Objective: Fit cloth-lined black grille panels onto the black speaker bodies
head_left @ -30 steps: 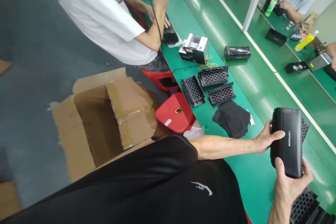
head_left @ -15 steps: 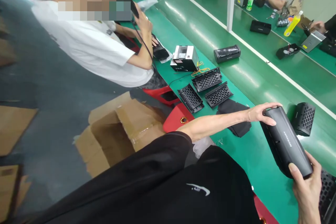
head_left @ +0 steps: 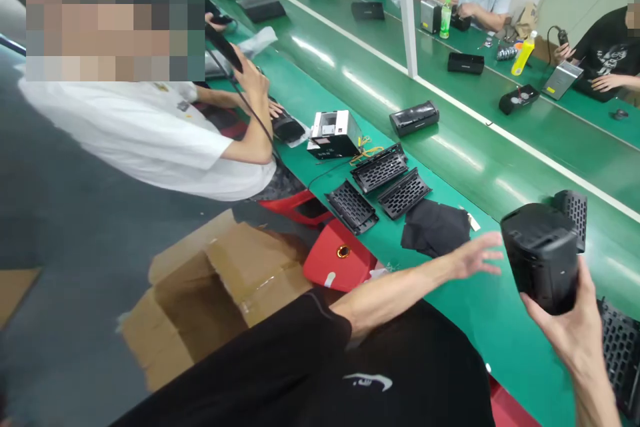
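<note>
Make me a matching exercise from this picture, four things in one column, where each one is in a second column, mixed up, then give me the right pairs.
Things:
1. speaker body
2. cardboard box
3. red stool
4. black cloth

Places:
A. on the green bench, beside the black grilles
B. on the grey floor, flaps open
C. in the right hand
D. at the bench's near edge, next to the box

Right pairs: 1-C, 2-B, 3-D, 4-A.
</note>
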`<control>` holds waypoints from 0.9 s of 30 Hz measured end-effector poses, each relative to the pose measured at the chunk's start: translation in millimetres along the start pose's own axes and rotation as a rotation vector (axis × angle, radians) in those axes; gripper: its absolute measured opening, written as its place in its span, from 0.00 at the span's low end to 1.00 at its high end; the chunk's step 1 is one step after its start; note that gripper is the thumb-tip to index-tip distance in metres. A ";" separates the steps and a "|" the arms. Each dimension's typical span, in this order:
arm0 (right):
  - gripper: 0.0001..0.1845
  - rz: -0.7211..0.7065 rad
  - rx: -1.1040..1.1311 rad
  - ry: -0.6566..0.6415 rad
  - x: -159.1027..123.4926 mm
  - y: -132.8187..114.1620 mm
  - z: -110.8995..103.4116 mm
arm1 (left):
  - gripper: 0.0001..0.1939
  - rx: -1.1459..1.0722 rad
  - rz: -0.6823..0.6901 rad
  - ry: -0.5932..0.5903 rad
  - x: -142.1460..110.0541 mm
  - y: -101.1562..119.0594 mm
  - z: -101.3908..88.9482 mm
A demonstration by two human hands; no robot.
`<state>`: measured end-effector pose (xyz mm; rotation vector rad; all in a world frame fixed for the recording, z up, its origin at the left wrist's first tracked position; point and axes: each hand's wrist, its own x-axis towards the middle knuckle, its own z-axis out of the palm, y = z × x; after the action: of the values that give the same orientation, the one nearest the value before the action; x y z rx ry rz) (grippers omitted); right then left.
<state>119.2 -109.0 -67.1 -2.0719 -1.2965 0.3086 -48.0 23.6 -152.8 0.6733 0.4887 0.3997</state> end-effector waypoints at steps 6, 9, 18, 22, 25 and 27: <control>0.45 -0.290 -0.484 -0.245 -2.0 24.0 -21.1 | 0.62 0.602 0.281 -0.113 -10.6 52.9 -16.0; 0.48 -0.267 -0.368 -0.246 -5.4 36.0 -19.3 | 0.55 0.676 0.293 -0.073 -13.1 45.0 -16.0; 0.59 0.183 0.345 -0.056 -55.6 46.8 -14.2 | 0.51 0.503 0.260 -0.050 -22.6 47.6 -27.7; 0.50 0.188 0.304 0.045 -59.0 30.0 -9.5 | 0.48 0.510 0.239 -0.038 -20.4 48.6 -20.0; 0.50 0.313 0.325 0.020 -55.0 41.4 -5.6 | 0.48 0.533 0.178 -0.004 -12.4 43.3 -24.5; 0.51 0.489 0.452 -0.057 -54.1 58.6 2.6 | 0.45 0.575 0.082 0.025 -4.3 40.6 -33.9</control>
<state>133.5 -171.6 -114.6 -1.9579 -0.6481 0.8016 -77.9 67.1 -147.2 1.2480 0.6079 0.3445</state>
